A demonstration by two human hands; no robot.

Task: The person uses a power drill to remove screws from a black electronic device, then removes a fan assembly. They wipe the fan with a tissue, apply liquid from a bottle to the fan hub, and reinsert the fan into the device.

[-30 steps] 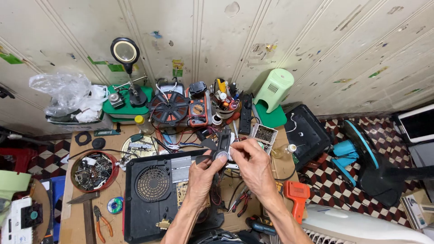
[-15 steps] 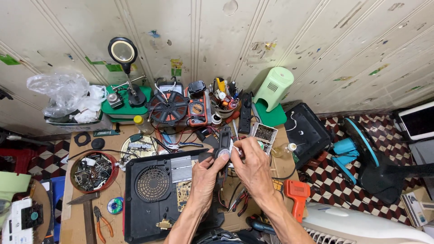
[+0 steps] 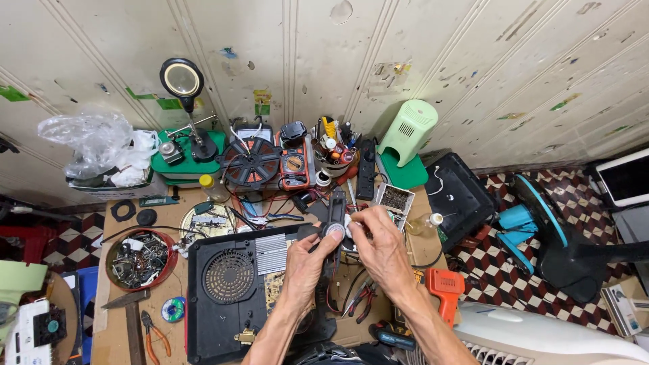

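Now raised slightly off the opened black appliance (image 3: 230, 297), both hands, left hand (image 3: 307, 260) and right hand (image 3: 378, 247), fingertips pinching a small dark round-faced part (image 3: 333, 220) between them.

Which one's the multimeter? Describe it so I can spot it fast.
Look along the back of the bench, against the wall. The multimeter stands right of the round black wire spool. It alone has an orange-red case with a central dial.

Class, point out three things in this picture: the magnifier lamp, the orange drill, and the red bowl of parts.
magnifier lamp (image 3: 182, 79), head view, on its round lens.
orange drill (image 3: 446, 285), head view, on its body.
red bowl (image 3: 170, 246), head view, on its right rim.
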